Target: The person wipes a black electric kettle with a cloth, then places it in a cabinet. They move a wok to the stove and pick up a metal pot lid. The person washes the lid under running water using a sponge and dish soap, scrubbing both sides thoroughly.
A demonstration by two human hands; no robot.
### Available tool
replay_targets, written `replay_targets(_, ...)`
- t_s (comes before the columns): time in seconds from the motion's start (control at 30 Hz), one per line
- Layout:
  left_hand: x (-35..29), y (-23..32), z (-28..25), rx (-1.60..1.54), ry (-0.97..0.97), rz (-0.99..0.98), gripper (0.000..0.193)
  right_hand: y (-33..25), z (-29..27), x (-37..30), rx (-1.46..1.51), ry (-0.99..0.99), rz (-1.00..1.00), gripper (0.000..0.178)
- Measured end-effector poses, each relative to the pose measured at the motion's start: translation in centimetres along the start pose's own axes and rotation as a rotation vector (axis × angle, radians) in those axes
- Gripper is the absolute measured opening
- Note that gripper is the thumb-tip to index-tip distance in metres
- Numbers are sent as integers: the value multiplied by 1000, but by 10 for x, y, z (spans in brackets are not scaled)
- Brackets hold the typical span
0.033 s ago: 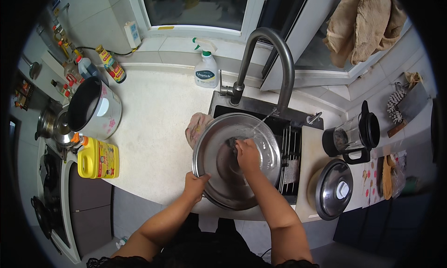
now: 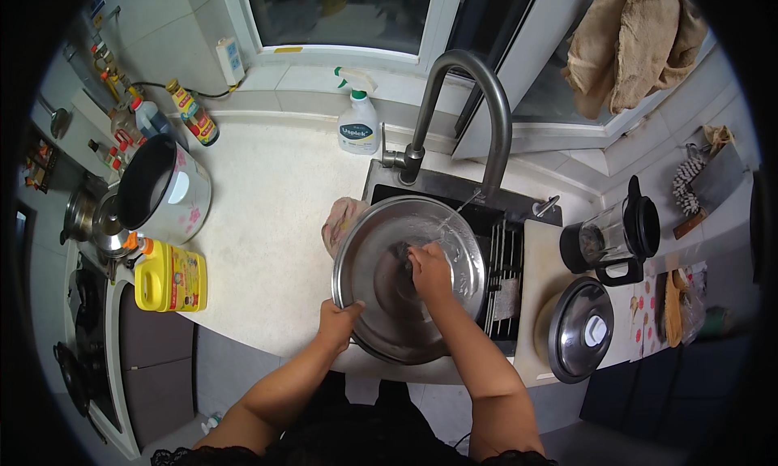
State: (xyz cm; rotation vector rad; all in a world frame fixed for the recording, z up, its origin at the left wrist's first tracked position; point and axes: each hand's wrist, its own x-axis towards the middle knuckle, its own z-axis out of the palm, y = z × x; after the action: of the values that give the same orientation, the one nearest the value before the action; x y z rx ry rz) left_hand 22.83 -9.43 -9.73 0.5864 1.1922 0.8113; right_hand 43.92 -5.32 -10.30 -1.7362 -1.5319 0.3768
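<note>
A large round stainless steel basin point(image 2: 379, 243) sits tilted over the black sink point(image 2: 504, 336). My left hand point(image 2: 339, 323) grips its near left rim, thumb over the edge. Inside the basin, my right hand point(image 2: 430, 271) has its fingers closed on a dark grey scrubber point(image 2: 400, 251), pressed against the metal; the fingers partly cover it. A thin stream of water runs from the grey tap point(image 2: 496, 126) into the basin, and the far right inner wall looks wet. Against the basin's left side lies a crumpled pinkish cloth point(image 2: 343, 221).
A white spray bottle point(image 2: 358, 126) stands behind the sink. To the left are a yellow jug point(image 2: 172, 280) and a flowered pot point(image 2: 190, 198). A lidded pot point(image 2: 577, 328) and a blender jug point(image 2: 608, 235) stand on the right. A metal rack point(image 2: 504, 259) spans the sink.
The basin and both hands sit very slightly farther left. Both grips are the same.
</note>
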Motion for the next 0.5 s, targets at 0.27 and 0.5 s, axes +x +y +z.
replay_targets(0.27, 29, 1, -5, -384, -3, -188, 31, -1, -24, -26, -216, -237, -189, 14)
replay_targets(0.5, 43, -25, 45, -404, -111, -194, 33, 46, -63, -31, -338, -77, 106, 18)
